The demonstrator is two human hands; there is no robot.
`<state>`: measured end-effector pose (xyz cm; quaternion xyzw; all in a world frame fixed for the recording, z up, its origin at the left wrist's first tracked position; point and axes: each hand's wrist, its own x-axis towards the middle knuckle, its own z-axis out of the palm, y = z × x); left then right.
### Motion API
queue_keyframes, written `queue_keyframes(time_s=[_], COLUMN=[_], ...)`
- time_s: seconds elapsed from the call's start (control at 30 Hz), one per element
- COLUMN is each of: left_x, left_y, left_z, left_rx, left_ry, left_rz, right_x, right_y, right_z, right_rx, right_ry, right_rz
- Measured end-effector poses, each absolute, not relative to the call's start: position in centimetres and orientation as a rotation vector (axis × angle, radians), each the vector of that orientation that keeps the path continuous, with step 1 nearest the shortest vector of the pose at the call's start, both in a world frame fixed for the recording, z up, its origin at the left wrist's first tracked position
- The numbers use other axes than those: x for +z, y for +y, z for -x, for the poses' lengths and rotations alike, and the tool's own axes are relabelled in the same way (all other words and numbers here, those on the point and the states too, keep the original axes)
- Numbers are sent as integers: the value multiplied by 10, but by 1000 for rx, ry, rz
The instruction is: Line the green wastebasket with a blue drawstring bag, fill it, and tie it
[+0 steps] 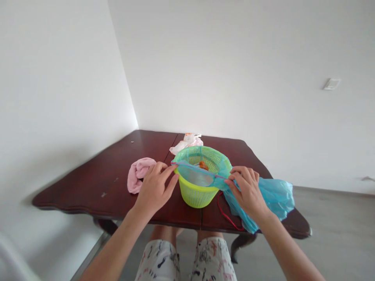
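Note:
A lime green mesh basket [195,192] stands on the dark wooden table [96,179] in front of me. A thin blue plastic bag [272,195] is stretched over the basket's mouth and trails off to the right. My left hand [154,189] pinches the bag's rim at the basket's left side. My right hand [247,189] grips the same rim at the right side. Between the two hands the rim is pulled taut. Something orange [202,165] lies inside the basket. A red drawstring [225,214] hangs from the bag onto the table.
A pink cloth [138,174] lies left of the basket. A crumpled white plastic bag [186,143] sits behind it. White walls meet in a corner beyond the table. My knees in patterned shorts [187,259] show below the table's near edge.

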<state>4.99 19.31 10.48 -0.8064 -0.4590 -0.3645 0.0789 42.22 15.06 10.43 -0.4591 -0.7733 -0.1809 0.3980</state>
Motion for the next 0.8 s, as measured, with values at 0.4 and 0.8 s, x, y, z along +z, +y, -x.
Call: queue_keyframes(time_s=[0.4, 0.8], left_x=[146, 212], left_y=[350, 415], left_z=[-54, -93], left_rx=[-1045, -1325], left_ry=[-1303, -1440], left_rz=[2940, 2656], right_x=[163, 235], right_y=[328, 365], right_z=[-470, -410], right_rx=[127, -200], right_ry=[-2088, -1981], right_rz=[1706, 1604])
